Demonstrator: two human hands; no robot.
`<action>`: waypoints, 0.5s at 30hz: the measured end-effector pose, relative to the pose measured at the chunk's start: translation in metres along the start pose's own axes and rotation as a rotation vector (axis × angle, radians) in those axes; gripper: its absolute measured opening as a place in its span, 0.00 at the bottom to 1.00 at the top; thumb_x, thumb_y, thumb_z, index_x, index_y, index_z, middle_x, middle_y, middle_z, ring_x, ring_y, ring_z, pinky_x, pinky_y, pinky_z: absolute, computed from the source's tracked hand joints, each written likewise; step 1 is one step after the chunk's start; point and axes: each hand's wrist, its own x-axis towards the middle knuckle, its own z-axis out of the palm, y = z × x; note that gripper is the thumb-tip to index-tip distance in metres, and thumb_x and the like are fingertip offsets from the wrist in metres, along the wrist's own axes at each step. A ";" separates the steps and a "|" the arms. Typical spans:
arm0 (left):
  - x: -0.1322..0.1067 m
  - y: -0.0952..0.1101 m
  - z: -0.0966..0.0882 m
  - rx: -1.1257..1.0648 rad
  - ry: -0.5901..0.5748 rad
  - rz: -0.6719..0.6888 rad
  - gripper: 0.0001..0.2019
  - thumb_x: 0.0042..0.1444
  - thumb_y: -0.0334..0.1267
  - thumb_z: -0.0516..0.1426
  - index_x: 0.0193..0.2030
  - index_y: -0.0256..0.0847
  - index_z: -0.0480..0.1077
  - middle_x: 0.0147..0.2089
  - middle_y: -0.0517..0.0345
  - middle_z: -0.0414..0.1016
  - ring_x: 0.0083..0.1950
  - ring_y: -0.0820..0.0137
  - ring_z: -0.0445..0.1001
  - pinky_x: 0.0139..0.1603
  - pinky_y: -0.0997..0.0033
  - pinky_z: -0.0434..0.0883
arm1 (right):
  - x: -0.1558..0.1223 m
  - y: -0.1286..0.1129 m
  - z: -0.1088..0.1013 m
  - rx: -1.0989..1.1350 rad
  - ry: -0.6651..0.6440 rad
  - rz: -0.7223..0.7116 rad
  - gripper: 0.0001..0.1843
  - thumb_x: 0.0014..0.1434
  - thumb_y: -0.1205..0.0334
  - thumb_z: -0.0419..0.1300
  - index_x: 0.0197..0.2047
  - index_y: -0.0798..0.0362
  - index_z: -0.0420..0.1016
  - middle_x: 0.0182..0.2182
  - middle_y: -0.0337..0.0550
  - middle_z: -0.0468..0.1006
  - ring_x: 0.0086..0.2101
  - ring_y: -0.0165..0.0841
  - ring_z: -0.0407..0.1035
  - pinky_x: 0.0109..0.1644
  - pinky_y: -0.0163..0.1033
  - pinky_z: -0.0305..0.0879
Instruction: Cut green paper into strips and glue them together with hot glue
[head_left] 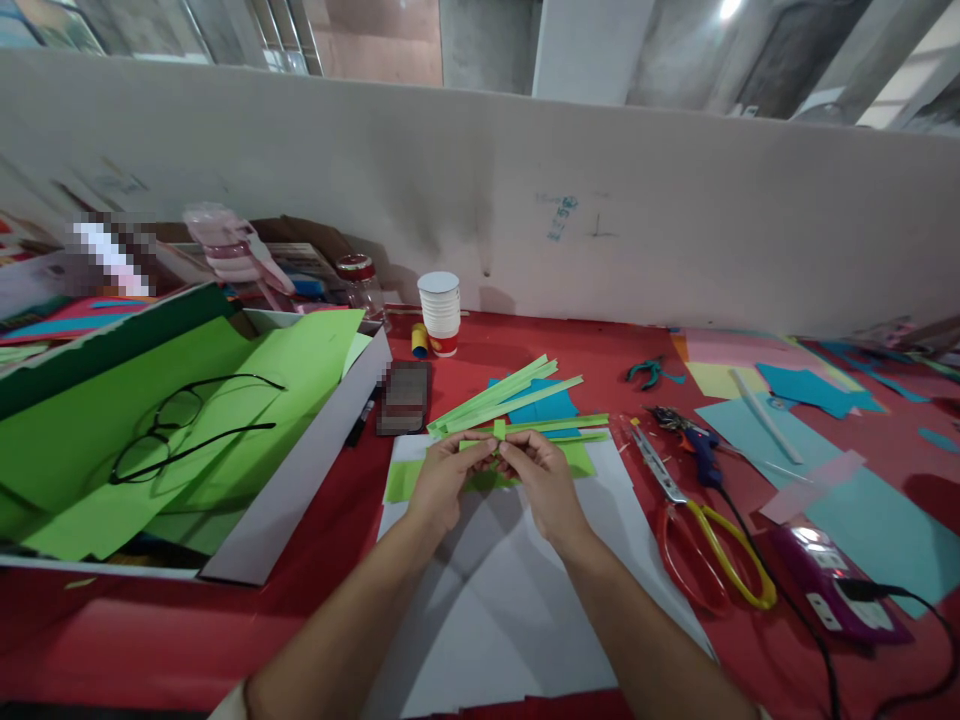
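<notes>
Hands meet at the middle of the view, above the upper part of a white sheet [510, 620] on the red table [322, 560]. Left hand [448, 475] and right hand [544, 478] almost touch, each with thumb and fingers closed on a small green strip [499, 429]; one end of it stands up between the fingertips, and the fingers hide the rest. Green paper [403, 482] lies on the sheet, beneath and around the hands. Just beyond, more strips [502, 393] fan out, some across blue paper [551, 402].

To the right, scissors [677, 494] lie with red and yellow handles towards the person, near a glue gun [703, 452]; pliers [645, 373] are farther back. A purple device [836, 595] with a cable plugged in sits by pale blue paper [900, 525]. To the left, a box [300, 480] holds green sheets [217, 490], with glasses [240, 430] on top. Between box and strips are a phone [406, 400] and a marker [360, 423]; stacked cups [440, 310] stand behind them, near the wall [337, 180].
</notes>
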 end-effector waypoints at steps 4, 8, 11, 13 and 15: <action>0.003 0.002 -0.003 -0.192 -0.053 -0.097 0.12 0.48 0.43 0.60 0.29 0.35 0.75 0.25 0.54 0.75 0.26 0.72 0.72 0.30 0.74 0.70 | -0.001 -0.004 0.000 0.040 0.019 -0.011 0.10 0.47 0.56 0.66 0.29 0.52 0.72 0.20 0.33 0.71 0.23 0.27 0.65 0.29 0.33 0.60; 0.003 0.002 -0.003 -0.252 -0.044 -0.211 0.05 0.49 0.34 0.59 0.29 0.34 0.74 0.25 0.54 0.75 0.27 0.73 0.73 0.32 0.75 0.72 | -0.001 -0.010 0.000 0.126 0.022 0.031 0.11 0.44 0.57 0.67 0.27 0.52 0.71 0.20 0.33 0.71 0.22 0.26 0.64 0.28 0.33 0.59; 0.001 0.000 -0.001 -0.210 -0.042 -0.165 0.05 0.42 0.24 0.62 0.27 0.35 0.73 0.25 0.58 0.75 0.26 0.77 0.72 0.32 0.79 0.71 | -0.002 -0.011 0.001 0.140 0.018 0.037 0.11 0.43 0.57 0.67 0.27 0.52 0.71 0.19 0.32 0.71 0.22 0.25 0.63 0.28 0.33 0.59; 0.000 -0.001 0.000 -0.199 -0.049 -0.139 0.06 0.40 0.24 0.63 0.26 0.35 0.73 0.25 0.59 0.75 0.26 0.77 0.71 0.30 0.79 0.70 | -0.002 -0.010 0.002 0.134 0.011 0.028 0.10 0.44 0.58 0.67 0.27 0.53 0.71 0.19 0.33 0.71 0.22 0.25 0.63 0.28 0.33 0.59; 0.000 -0.002 -0.001 -0.196 -0.057 -0.121 0.07 0.38 0.25 0.65 0.26 0.35 0.73 0.25 0.59 0.74 0.26 0.77 0.71 0.29 0.78 0.69 | -0.002 -0.008 0.002 0.117 0.007 0.009 0.10 0.45 0.58 0.66 0.27 0.53 0.71 0.19 0.33 0.71 0.22 0.25 0.63 0.28 0.33 0.59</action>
